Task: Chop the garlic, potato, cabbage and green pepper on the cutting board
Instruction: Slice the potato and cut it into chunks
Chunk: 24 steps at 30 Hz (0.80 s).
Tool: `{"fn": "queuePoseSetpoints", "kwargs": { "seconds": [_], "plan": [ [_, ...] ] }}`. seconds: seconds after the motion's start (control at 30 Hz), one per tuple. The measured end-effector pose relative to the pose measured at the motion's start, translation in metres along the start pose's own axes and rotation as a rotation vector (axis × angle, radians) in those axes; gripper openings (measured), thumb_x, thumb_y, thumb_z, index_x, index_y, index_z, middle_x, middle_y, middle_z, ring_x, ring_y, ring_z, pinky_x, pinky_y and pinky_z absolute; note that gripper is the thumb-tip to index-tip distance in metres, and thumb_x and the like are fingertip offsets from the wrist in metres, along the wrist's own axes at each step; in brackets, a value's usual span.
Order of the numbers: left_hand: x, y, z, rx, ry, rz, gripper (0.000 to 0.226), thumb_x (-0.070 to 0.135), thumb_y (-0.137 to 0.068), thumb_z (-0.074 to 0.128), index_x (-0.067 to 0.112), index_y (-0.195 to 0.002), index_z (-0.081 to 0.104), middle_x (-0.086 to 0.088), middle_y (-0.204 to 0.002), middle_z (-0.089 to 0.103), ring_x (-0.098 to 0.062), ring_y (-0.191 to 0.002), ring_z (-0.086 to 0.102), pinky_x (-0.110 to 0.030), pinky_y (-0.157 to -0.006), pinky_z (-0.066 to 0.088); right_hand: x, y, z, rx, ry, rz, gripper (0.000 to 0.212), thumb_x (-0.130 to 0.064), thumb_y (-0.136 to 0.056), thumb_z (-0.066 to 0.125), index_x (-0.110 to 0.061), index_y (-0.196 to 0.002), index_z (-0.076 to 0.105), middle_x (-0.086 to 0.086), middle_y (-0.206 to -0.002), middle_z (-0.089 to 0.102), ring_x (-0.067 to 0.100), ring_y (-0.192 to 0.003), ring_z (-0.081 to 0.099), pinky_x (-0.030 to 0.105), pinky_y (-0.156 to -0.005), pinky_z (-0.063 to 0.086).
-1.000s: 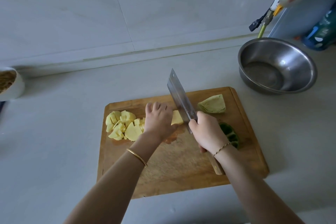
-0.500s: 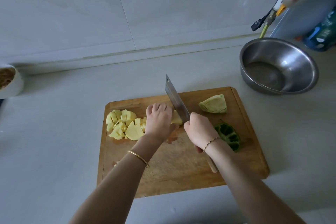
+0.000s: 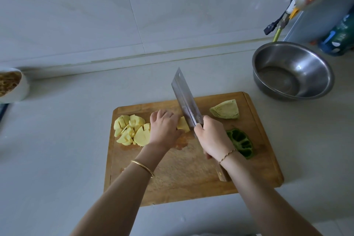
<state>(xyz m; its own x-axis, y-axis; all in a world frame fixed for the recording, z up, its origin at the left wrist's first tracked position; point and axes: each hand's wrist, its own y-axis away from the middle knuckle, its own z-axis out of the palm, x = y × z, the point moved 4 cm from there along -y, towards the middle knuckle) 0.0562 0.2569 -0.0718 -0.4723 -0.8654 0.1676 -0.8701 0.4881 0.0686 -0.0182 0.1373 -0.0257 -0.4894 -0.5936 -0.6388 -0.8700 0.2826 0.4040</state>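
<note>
Cleaver (image 3: 184, 97), clenched by right hand (image 3: 212, 138), raised slightly since before. Grey counter (image 3: 57, 140) under cutting board (image 3: 191, 178). Yellow potato (image 3: 183, 124) pinned by curled left hand (image 3: 164, 130).

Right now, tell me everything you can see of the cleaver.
The cleaver has a broad rectangular metal blade with a small hole near its far corner and a dark wooden handle. The right hand grips the handle just behind the blade; the butt shows below the wrist. The blade points away, angled left over the cutting board, beside the potato piece under the left hand.
</note>
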Motion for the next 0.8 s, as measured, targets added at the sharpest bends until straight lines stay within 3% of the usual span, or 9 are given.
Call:
{"fn": "queuePoseSetpoints", "kwargs": {
  "seconds": [0.13, 0.3, 0.4, 0.5, 0.57, 0.7, 0.8],
  "plan": [
    [-0.001, -0.002, 0.002, 0.002, 0.015, -0.013, 0.039, 0.047, -0.084, 0.062, 0.023, -0.115, 0.060, 0.006, -0.119, 0.057, -0.020, -0.124, 0.036, -0.037, -0.107, 0.017, 0.000, -0.004, 0.008, -0.018, 0.060, 0.019, 0.022, -0.018, -0.099, 0.032, -0.013, -0.078, 0.038, 0.001, -0.069, 0.047, 0.014, -0.039, 0.049, 0.023, -0.037, 0.037],
    [-0.002, -0.004, 0.004, 0.015, 0.019, -0.008, 0.038, 0.046, -0.085, 0.061, 0.022, -0.114, 0.062, 0.004, -0.117, 0.059, -0.021, -0.124, 0.038, -0.037, -0.106, 0.017, -0.001, -0.008, 0.010, -0.037, 0.094, 0.034, 0.015, -0.018, -0.099, 0.033, -0.009, -0.091, 0.043, 0.001, -0.073, 0.049, 0.015, -0.046, 0.049, 0.027, -0.042, 0.044],
    [-0.002, -0.004, 0.004, 0.029, 0.031, -0.005, 0.033, 0.043, -0.086, 0.060, 0.019, -0.109, 0.063, 0.003, -0.115, 0.061, -0.021, -0.122, 0.039, -0.037, -0.106, 0.017, -0.005, -0.012, 0.015, -0.053, 0.133, 0.047, 0.021, -0.018, -0.099, 0.034, -0.006, -0.103, 0.050, 0.001, -0.072, 0.049, 0.018, -0.052, 0.049, 0.037, -0.060, 0.053],
    [-0.001, -0.004, 0.004, 0.026, 0.024, 0.008, 0.035, 0.045, -0.086, 0.059, 0.018, -0.108, 0.063, 0.002, -0.115, 0.061, -0.021, -0.122, 0.040, -0.038, -0.107, 0.018, -0.005, -0.013, 0.020, -0.050, 0.140, 0.062, 0.024, -0.018, -0.099, 0.035, -0.004, -0.108, 0.052, 0.004, -0.080, 0.052, 0.024, -0.066, 0.059, 0.039, -0.064, 0.056],
    [-0.001, -0.005, 0.004, 0.035, 0.014, 0.015, 0.034, 0.046, -0.086, 0.058, 0.018, -0.106, 0.063, 0.003, -0.115, 0.061, -0.020, -0.122, 0.040, -0.037, -0.106, 0.017, -0.002, -0.013, 0.021, -0.055, 0.103, 0.086, 0.022, -0.018, -0.098, 0.035, -0.004, -0.104, 0.052, 0.002, -0.078, 0.050, 0.026, -0.067, 0.062, 0.040, -0.060, 0.057],
    [-0.001, -0.005, 0.002, 0.002, -0.043, 0.025, 0.038, 0.047, -0.084, 0.060, 0.021, -0.112, 0.061, 0.005, -0.118, 0.060, -0.020, -0.124, 0.038, -0.037, -0.106, 0.016, 0.010, -0.011, 0.012, -0.053, -0.061, 0.085, 0.020, -0.017, -0.097, 0.035, -0.009, -0.081, 0.044, 0.005, -0.069, 0.050, 0.012, -0.033, 0.049, 0.020, -0.033, 0.039],
    [-0.001, -0.006, 0.000, -0.038, -0.049, 0.026, 0.047, 0.050, -0.082, 0.063, 0.024, -0.120, 0.056, 0.005, -0.124, 0.057, -0.020, -0.126, 0.036, -0.038, -0.108, 0.015, 0.014, -0.003, -0.012, 0.002, -0.223, 0.048, 0.020, -0.019, -0.098, 0.037, -0.002, -0.093, 0.048, 0.008, -0.057, 0.051, 0.012, -0.031, 0.047, 0.022, -0.034, 0.037]
  ]
}}
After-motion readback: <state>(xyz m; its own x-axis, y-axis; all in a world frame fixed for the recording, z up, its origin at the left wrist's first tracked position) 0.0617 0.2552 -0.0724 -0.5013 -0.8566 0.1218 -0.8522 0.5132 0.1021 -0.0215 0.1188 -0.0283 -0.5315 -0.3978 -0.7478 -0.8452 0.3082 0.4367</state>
